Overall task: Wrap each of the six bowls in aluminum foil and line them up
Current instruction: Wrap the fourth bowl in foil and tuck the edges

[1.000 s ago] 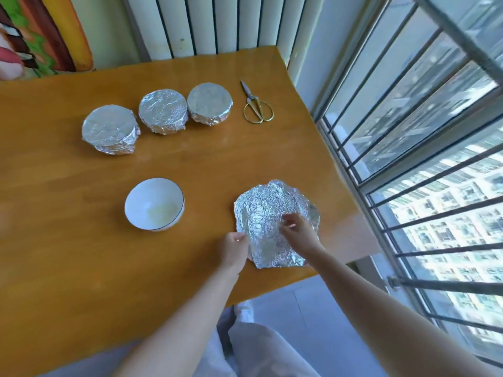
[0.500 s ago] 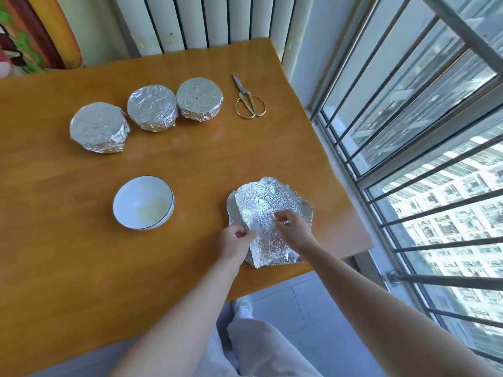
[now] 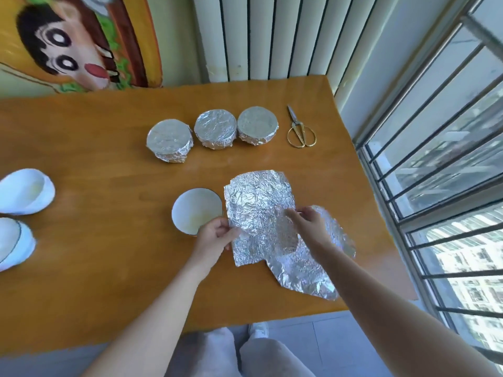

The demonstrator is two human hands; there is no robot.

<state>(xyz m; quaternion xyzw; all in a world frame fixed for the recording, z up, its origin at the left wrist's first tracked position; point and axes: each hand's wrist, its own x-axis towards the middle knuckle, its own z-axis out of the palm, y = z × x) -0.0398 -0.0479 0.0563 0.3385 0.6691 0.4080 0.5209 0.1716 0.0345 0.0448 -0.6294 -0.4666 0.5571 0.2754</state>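
Lying just to the right of the bare bowl (image 3: 196,208), the foil sheet (image 3: 258,202) is resting crumpled and part-unfolded on the table (image 3: 109,254), its left edge all but touching the rim of that bowl. Its long axis is running diagonally, from the far side level with the bare bowl down toward the near right. Whether this is one sheet or two overlapping sheets cannot be told. The surface is showing heavy creasing and ragged edges, so it is likely to tear if pulled hard. The left hand (image 3: 215,236) is pinching the foil's left edge at the near right rim of the bare bowl and is the nearer hand to it. The right hand (image 3: 310,224) is working further right of the bare bowl, its fingertips gripping a fold near the middle of the foil; the two hands are apart. The coming move is judged to be a short carry leftward over the bare bowl. Beyond the bare bowl, three wrapped bowls (image 3: 215,129) are standing in a row, with scissors (image 3: 300,130) to their right. Two more unwrapped bowls (image 3: 25,191) are waiting well to the left of the bare bowl.
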